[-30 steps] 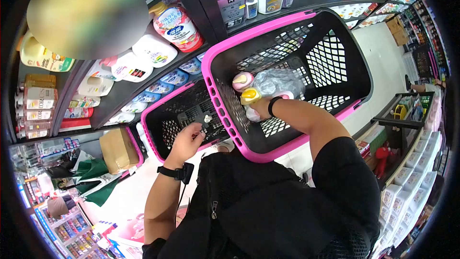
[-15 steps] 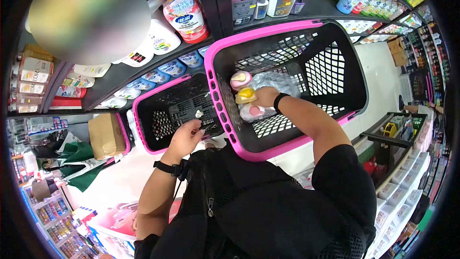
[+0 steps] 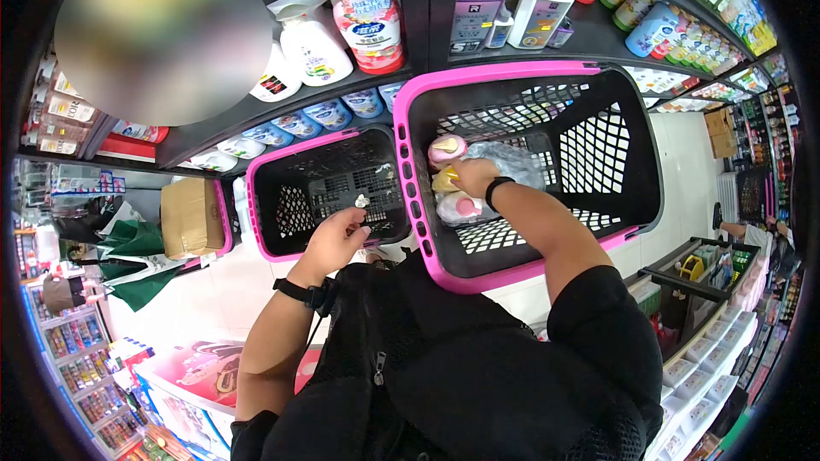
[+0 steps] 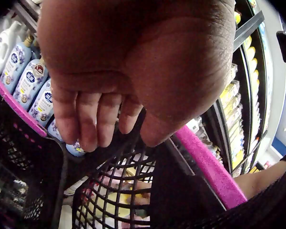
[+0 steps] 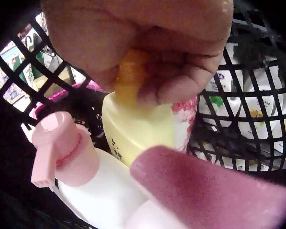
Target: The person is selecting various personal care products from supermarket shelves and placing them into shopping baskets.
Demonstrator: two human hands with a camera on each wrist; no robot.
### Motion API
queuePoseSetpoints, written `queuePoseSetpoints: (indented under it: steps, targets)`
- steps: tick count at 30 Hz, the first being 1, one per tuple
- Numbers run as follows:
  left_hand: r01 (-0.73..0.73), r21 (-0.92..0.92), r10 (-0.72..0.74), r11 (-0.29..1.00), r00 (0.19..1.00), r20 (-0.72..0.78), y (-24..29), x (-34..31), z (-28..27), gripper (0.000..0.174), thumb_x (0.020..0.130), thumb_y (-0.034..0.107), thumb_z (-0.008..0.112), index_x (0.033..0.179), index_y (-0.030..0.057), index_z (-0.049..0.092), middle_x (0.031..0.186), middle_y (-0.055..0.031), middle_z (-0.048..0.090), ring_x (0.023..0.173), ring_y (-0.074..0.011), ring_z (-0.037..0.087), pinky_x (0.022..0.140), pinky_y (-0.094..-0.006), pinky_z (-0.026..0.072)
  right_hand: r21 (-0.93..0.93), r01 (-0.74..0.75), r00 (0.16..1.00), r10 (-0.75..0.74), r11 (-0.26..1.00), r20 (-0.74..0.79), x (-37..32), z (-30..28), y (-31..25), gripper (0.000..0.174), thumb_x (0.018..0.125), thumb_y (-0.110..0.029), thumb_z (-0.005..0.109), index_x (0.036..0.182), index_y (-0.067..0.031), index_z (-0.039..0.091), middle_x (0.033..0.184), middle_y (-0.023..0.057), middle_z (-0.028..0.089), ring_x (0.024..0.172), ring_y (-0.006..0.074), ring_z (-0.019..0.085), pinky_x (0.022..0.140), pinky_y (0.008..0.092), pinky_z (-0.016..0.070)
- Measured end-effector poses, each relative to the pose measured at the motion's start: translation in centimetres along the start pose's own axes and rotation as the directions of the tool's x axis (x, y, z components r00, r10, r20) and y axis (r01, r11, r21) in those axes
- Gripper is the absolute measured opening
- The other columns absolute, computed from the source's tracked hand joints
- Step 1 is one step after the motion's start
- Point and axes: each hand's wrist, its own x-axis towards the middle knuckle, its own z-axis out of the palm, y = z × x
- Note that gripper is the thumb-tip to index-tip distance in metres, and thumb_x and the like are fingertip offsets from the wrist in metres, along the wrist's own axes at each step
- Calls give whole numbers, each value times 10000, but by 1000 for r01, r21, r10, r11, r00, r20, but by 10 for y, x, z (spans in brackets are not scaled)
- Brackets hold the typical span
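Observation:
In the head view my right hand (image 3: 476, 177) reaches into the larger black basket (image 3: 538, 266) with a pink rim. Its fingers grip the yellow-orange cap (image 5: 128, 83) of a pale yellow bottle (image 5: 138, 121), as the right wrist view shows. Beside that bottle stand a white bottle (image 5: 105, 191) with a pink pump top and a pink bottle (image 3: 446, 149). Clear crumpled plastic (image 3: 521, 166) lies behind them. My left hand (image 3: 331, 243), fingers loosely bent and holding nothing, hovers over the near edge of the smaller pink-rimmed basket (image 3: 256, 222).
Shelves of pump bottles (image 3: 367, 30) and purple and white bottles (image 3: 540, 17) run along the far side. Small white scraps (image 3: 361, 201) lie in the smaller basket. A cardboard box (image 3: 190, 218) stands at the left, and a display rack (image 3: 696, 273) at the right.
My right hand has moved from beside the bottles up to the yellow cap, uncovering the pink pump. The left hand stays over the smaller basket. The head view has shifted slightly.

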Motion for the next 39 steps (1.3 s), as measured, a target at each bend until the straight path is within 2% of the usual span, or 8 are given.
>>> queuePoseSetpoints:
  steps: [3,11,21,24,25,30,35,39]
  targets:
    - [57,-257,-52,965,998,28,6,-1,-6,313,938,107,672,1216,-17,603,1045,-106,691,935,-176,669,847,-312,540,8,29,997,-28,1000,-66,-16,-29,-2,431,883,-394,660,1168,-81,576,879,184,708,810,385,692,710,509,531]
    - [-90,-344,128,935,988,91,20,40,-8,414,927,104,681,1303,-6,547,1137,-121,649,1016,-176,639,865,-307,525,-42,23,915,-38,999,-402,-100,-222,-59,349,834,-367,718,833,-50,573,724,172,629,685,390,642,614,493,503]
    - [-475,-469,550,745,834,29,57,65,-68,869,783,97,818,1507,39,339,1333,-128,535,1085,-207,586,898,-344,511,-250,-89,841,-61,964,-538,-146,-402,-259,295,789,-285,757,807,-57,571,685,174,608,667,404,627,579,480,486]
    - [-413,-519,489,748,872,12,33,50,-94,871,765,83,825,1496,28,354,1358,-152,529,1100,-217,601,936,-352,508,-181,-50,879,-43,982,-474,-105,-407,-308,323,786,-289,761,786,-42,553,679,184,597,668,414,624,571,480,483]
    - [-609,-400,626,685,773,-107,8,51,-113,827,754,61,821,1465,25,399,1312,-142,568,1126,-243,605,987,-360,482,-214,56,882,-149,975,-448,-69,-394,-332,323,789,-295,758,786,-46,553,695,183,607,658,406,627,565,483,481]
    - [-435,-514,424,739,894,-147,-85,38,-180,711,718,99,833,1340,-3,503,1211,-195,615,1183,-343,586,1022,-404,455,-237,268,869,-341,934,-359,48,-352,-388,301,819,-308,737,846,-49,587,712,158,617,676,382,641,583,464,490]
    - [-410,-64,335,910,817,-470,-171,53,-250,662,645,123,870,1231,6,586,1177,-212,625,1134,-407,577,1007,-463,452,-235,317,833,-388,919,-395,153,-311,-426,357,846,-368,691,897,-34,577,732,167,663,690,374,673,609,486,521]
    - [-336,-74,246,939,808,-536,-180,64,-304,644,649,98,868,1212,6,569,1136,-210,654,1089,-413,615,933,-443,498,-170,284,790,-331,944,-516,212,-294,-442,343,855,-356,679,885,-26,592,774,176,680,722,378,681,628,485,530]
